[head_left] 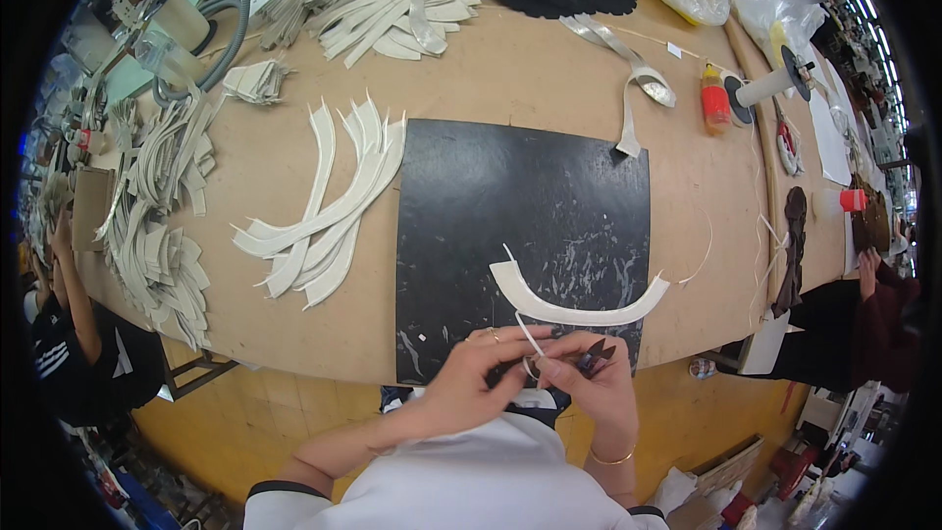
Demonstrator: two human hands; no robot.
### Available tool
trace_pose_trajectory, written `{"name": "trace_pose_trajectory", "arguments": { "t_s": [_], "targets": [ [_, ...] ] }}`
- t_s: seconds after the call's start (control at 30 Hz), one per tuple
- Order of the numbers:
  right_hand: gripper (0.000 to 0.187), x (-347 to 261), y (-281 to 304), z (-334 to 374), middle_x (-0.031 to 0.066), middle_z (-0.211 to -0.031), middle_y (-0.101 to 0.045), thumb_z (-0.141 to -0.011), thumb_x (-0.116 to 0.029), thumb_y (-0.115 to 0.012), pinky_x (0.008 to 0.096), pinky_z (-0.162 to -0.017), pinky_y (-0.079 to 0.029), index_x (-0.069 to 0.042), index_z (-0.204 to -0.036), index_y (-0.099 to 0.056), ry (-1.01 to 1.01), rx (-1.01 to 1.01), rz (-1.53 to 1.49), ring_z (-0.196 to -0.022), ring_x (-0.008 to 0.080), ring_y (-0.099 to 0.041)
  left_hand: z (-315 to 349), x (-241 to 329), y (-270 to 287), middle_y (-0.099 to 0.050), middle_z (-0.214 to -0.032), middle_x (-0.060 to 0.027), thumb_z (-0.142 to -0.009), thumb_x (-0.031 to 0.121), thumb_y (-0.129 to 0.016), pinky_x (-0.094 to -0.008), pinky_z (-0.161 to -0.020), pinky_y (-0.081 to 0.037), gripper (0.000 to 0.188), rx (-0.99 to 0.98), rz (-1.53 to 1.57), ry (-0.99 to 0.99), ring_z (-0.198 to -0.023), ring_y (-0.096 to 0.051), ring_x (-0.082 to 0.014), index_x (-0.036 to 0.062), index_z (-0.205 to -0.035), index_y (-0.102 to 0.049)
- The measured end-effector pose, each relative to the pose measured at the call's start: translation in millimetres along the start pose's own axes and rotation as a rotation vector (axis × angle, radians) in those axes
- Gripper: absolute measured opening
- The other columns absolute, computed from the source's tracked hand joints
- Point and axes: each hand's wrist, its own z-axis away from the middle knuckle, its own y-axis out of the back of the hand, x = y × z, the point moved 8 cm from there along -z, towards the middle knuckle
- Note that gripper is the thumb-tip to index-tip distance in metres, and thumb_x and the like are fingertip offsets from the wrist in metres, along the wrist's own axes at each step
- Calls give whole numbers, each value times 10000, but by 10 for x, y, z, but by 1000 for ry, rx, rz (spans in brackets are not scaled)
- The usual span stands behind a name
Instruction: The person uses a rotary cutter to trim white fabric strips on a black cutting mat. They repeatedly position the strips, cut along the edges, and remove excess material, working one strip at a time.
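Note:
Close to the near edge of a black mat (491, 206), my two hands meet. My right hand (601, 395) is closed around small snips (597, 357) with dark pointed blades, and its thumb and finger also pinch a narrow white strip (528, 332). My left hand (471, 378) is closed at the same strip, its fingers bent near the lower end; its exact grip is partly hidden. Just beyond the fingers, a curved off-white fabric band (579, 312) lies on the mat, thin tails at its ends.
Left of the mat lies a loose stack of curved bands (329, 201). Bundled bands (162, 196) line the table's left side, with a larger pile (392, 15) at the back. A red-and-yellow bottle (714, 98) and a spool (770, 88) stand right. Other people work at both sides.

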Motion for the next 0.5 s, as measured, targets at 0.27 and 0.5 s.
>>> {"name": "trace_pose_trajectory", "arguments": {
  "t_s": [0.27, 0.5],
  "targets": [
    [117, 117, -5, 96, 89, -798, -687, -900, -28, -694, 245, -646, -526, 73, -954, -670, -157, 9, -16, -706, 132, -664, -77, -75, 176, -647, -1240, -107, -995, 134, -576, -310, -949, -459, 236, -26, 691, 186, -1072, -586, -154, 15, -1155, -701],
    [168, 403, 258, 343, 54, -777, -685, -893, -93, -726, 222, -654, -503, 60, -954, -693, -339, 29, 146, -710, 98, -651, -53, -284, 353, -690, -1063, -60, -975, 142, -631, -249, -873, -474, 207, 208, 659, 252, -966, -601, -96, -3, -1086, -728]
  ]
}}
